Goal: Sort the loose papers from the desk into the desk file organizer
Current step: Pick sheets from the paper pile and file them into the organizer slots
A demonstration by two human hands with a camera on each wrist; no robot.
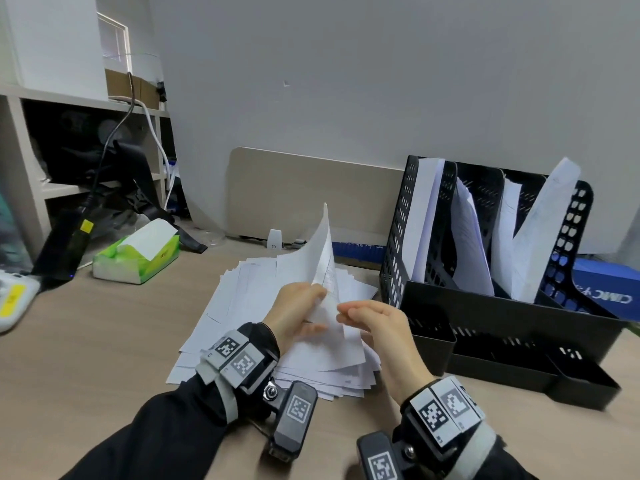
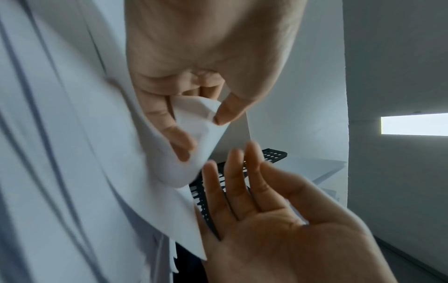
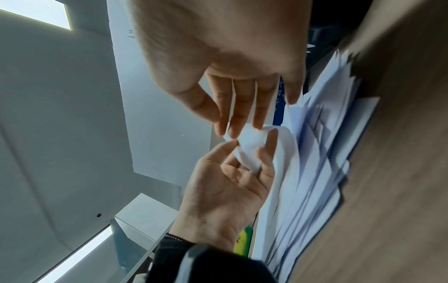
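Note:
A loose pile of white papers (image 1: 263, 306) lies on the wooden desk (image 1: 104, 341) in front of me. My left hand (image 1: 317, 296) pinches the near corner of the top sheet (image 1: 320, 251), which stands up curled above the pile. In the left wrist view thumb and fingers of the left hand (image 2: 201, 134) curl round that corner. My right hand (image 1: 346, 311) hovers just right of it with straight fingers (image 3: 242, 107) at the sheet's edge; contact is unclear. The black mesh file organizer (image 1: 398, 233) stands at the right, with papers (image 1: 471, 237) in its upright slots.
A green tissue pack (image 1: 138, 258) and a black adapter with cable (image 1: 65, 244) sit at the left by a shelf unit (image 1: 20, 161). A blue box (image 1: 606, 285) lies behind the organizer. A beige panel (image 1: 311, 192) closes the desk's back edge.

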